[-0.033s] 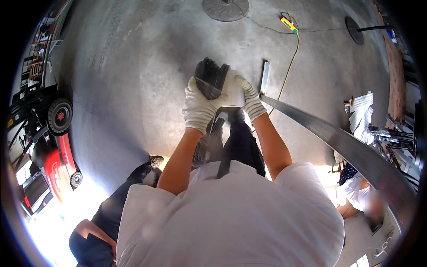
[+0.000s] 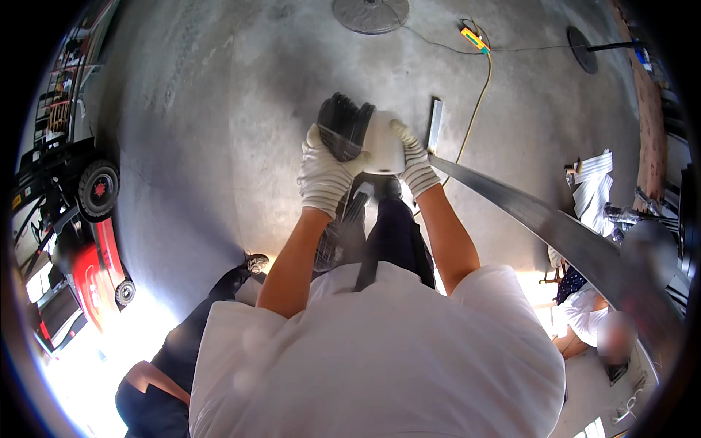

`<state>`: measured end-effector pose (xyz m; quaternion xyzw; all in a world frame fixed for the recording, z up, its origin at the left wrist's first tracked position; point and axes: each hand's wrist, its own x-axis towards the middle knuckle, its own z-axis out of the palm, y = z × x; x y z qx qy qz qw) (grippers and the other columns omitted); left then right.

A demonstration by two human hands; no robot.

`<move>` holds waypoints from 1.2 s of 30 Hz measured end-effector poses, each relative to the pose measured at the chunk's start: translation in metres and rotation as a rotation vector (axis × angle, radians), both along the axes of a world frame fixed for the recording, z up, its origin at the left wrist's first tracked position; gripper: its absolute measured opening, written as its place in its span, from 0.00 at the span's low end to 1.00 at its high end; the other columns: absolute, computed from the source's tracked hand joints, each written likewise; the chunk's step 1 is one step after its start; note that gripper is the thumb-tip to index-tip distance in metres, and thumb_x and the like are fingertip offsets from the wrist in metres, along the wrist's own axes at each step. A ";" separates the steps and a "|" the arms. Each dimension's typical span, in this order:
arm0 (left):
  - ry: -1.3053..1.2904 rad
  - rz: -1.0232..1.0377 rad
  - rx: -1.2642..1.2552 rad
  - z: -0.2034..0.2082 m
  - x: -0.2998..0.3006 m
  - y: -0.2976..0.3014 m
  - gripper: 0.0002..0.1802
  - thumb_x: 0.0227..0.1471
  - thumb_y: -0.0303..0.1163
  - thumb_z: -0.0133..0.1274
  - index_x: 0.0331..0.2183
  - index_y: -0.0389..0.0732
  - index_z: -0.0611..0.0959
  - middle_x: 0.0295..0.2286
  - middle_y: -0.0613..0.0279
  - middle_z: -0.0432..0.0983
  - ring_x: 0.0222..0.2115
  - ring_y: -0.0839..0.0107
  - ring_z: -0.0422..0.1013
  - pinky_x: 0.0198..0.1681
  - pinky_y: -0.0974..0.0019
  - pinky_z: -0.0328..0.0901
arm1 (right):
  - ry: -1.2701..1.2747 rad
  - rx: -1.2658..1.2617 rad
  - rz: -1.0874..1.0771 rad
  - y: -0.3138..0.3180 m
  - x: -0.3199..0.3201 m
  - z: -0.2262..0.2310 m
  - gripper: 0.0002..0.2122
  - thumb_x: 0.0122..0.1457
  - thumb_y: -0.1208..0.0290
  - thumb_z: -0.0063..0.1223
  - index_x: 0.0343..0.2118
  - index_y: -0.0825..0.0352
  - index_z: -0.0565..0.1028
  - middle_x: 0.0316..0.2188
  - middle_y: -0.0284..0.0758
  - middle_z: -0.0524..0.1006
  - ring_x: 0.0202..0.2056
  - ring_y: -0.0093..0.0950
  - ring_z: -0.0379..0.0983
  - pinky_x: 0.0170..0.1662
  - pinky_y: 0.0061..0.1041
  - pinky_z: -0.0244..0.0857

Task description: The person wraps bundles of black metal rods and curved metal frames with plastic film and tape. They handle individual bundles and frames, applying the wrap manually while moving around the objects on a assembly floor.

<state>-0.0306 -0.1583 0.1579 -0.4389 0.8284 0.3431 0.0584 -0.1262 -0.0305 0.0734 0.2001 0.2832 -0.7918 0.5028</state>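
My left hand (image 2: 323, 175), in a pale striped work glove, is closed around the upper end of a bundle of black bars (image 2: 342, 120). Clear film seems to cover part of that bundle. Right beside it is a whitish roll of stretch film (image 2: 384, 139), which my gloved right hand (image 2: 416, 160) grips from its right side. The left thumb reaches across to the roll's near left edge. Below the hands, the dark lengths (image 2: 354, 219) run back toward my body, partly hidden by my shirt and legs.
A long metal beam (image 2: 526, 201) slants across on the right, near a short metal piece (image 2: 435, 124). A yellow cable (image 2: 478, 95) and power strip (image 2: 475, 40) lie ahead. One person (image 2: 171, 358) is at lower left, another (image 2: 580, 314) at lower right. A red wheeled machine (image 2: 95, 263) stands left.
Both hands, the black bundle and the film roll have shifted very slightly; the grips look the same.
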 end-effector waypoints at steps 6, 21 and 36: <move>0.076 -0.034 0.004 -0.002 0.003 0.004 0.59 0.22 0.50 0.65 0.53 0.34 0.54 0.45 0.45 0.61 0.45 0.51 0.63 0.47 0.59 0.62 | 0.039 -0.063 -0.033 0.016 -0.023 0.020 0.31 0.37 0.58 0.66 0.44 0.66 0.67 0.35 0.37 0.72 0.37 0.33 0.70 0.41 0.34 0.67; -0.078 0.143 0.950 0.047 -0.071 0.000 0.37 0.46 0.57 0.49 0.48 0.36 0.67 0.41 0.54 0.70 0.40 0.66 0.69 0.41 0.58 0.66 | 1.254 1.266 0.721 -0.030 -0.051 0.121 0.29 0.47 0.48 0.47 0.43 0.72 0.66 0.34 0.47 0.74 0.38 0.37 0.72 0.38 0.32 0.66; -0.038 -0.023 0.884 0.034 -0.079 -0.025 0.42 0.36 0.53 0.60 0.48 0.38 0.66 0.42 0.55 0.69 0.36 0.60 0.70 0.36 0.47 0.67 | 1.269 1.446 0.097 -0.029 -0.007 0.116 0.12 0.54 0.63 0.38 0.35 0.67 0.67 0.20 0.42 0.74 0.25 0.41 0.72 0.28 0.38 0.64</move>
